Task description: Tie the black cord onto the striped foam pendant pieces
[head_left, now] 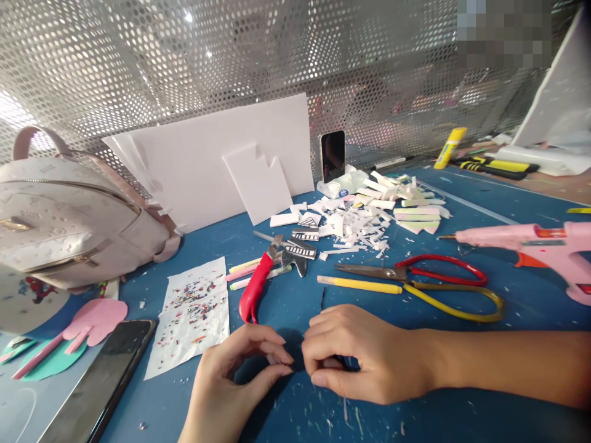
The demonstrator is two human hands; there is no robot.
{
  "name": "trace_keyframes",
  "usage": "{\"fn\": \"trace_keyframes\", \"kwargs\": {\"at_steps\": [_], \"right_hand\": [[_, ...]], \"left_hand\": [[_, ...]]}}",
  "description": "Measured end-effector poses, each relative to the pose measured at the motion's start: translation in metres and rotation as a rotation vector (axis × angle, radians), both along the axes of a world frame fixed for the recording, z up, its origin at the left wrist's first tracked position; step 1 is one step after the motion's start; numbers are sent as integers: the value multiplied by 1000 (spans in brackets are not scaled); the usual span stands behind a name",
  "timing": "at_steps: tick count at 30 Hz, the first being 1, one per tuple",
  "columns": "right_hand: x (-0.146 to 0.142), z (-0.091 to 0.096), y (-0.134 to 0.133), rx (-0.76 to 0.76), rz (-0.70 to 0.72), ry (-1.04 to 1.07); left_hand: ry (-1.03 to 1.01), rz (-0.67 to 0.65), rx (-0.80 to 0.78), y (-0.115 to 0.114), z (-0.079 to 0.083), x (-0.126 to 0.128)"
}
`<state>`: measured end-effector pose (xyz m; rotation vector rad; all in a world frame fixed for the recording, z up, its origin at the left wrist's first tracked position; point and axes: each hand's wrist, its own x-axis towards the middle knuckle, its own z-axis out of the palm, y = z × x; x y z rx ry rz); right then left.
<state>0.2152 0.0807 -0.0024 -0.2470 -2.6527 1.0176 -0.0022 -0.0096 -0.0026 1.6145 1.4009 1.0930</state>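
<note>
My left hand (233, 384) and my right hand (364, 357) meet low over the blue table (508, 320), fingertips pinched toward each other around something small and dark that I cannot make out. A thin dark strip (322, 299) lies just beyond my right fingers. A red-handled cutter (255, 288) lies just past my left hand. Scissors with red and yellow handles (429, 284) and a yellow stick (359, 284) lie past my right hand.
A pink glue gun (530, 243) rests at right. White foam boards (217, 160) lean on the perforated metal wall, with a heap of white scraps (369, 212) and an upright phone (333, 155) beside them. A pale backpack (69, 221), speckled paper (194, 311), another phone (106, 378) and pink cutouts (90, 323) lie at left.
</note>
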Motion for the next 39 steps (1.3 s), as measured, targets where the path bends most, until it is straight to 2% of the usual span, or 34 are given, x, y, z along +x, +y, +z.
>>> {"fn": "trace_keyframes", "kwargs": {"at_steps": [11, 29, 39], "right_hand": [[-1, 0, 0, 12, -8, -7], [0, -1, -1, -45, -36, 10], [1, -2, -1, -63, -25, 32]], "left_hand": [[13, 2, 3, -1, 2, 3], [-106, 58, -25, -4, 0, 6], [-60, -11, -8, -1, -2, 0]]}}
